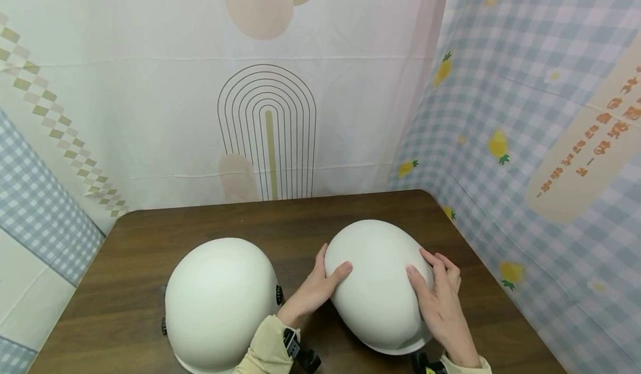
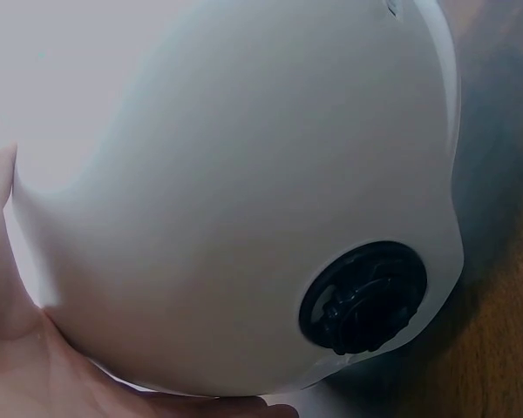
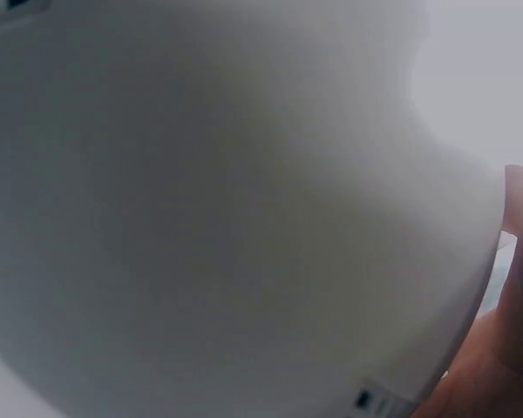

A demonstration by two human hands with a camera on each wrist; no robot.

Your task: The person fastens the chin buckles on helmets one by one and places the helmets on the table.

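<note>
Two smooth white helmets are in the head view. My left hand [image 1: 315, 288] grips the left side of the right-hand white helmet [image 1: 378, 285], thumb on the shell and fingers around its far edge. On the opposite side my right hand [image 1: 440, 304] holds the same helmet, thumb on the shell too. The helmet tilts, its rim toward me; whether it touches the table cannot be told. A black round knob [image 2: 366, 296] shows on its side in the left wrist view. In the right wrist view, a small label [image 3: 383, 401] sits near its edge.
The other white helmet [image 1: 220, 301] stands on the dark wooden table [image 1: 145, 240], close to my left forearm, with black knobs [image 1: 279, 294] on its sides. A patterned white cloth [image 1: 165, 112] hangs behind, and a blue checked cloth [image 1: 481, 185] hangs along the right.
</note>
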